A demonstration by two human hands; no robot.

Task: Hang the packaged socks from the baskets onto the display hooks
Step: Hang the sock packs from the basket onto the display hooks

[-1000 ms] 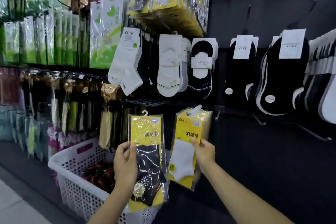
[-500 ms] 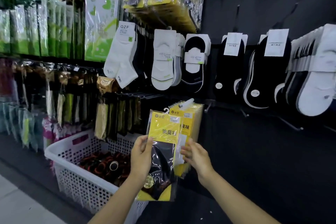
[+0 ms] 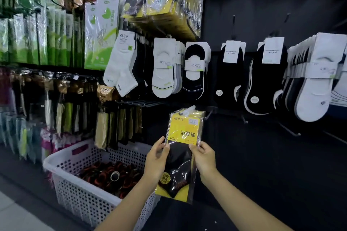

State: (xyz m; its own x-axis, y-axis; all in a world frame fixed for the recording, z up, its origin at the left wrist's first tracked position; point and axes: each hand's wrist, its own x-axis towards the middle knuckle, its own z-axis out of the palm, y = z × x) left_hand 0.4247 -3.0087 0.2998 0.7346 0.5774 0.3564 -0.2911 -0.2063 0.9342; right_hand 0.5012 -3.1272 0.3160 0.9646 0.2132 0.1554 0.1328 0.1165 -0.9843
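Observation:
A clear packet with a yellow card and black socks (image 3: pixel 185 137) hangs upright in front of the dark display wall. My left hand (image 3: pixel 156 159) grips its left edge and my right hand (image 3: pixel 203 156) pinches its right edge. The packet's top sits over a stack of like yellow packets (image 3: pixel 201 113) hung on a hook with a white tip (image 3: pixel 188 109). The white perforated basket (image 3: pixel 80 191) stands low at the left, holding dark red and black packets (image 3: pixel 112 174).
Bare hooks (image 3: pixel 290 130) stick out from the black wall at the right. Rows of white and black socks (image 3: pixel 231 75) hang above. Green and brown packets (image 3: pixel 37 43) fill the racks at the left. A pale floor strip lies at the bottom left.
The black-sock packet moved right, from beside the yellow stack to in front of it. My right hand left the white-sock packet and took the black-sock packet's right edge.

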